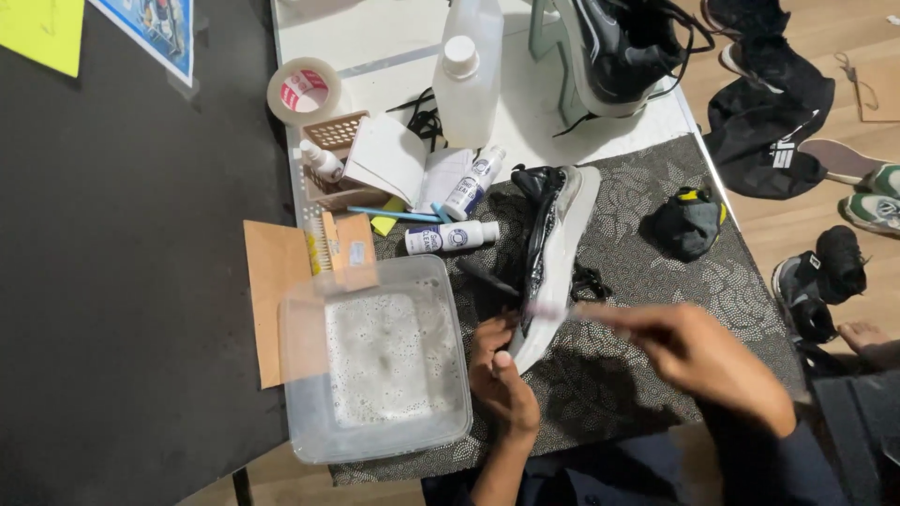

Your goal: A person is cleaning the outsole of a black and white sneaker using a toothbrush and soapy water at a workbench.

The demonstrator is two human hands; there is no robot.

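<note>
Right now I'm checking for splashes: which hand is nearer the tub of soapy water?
Left. The left hand holds the shoe right beside the tub; the right hand is farther off, beyond the shoe.
</note>
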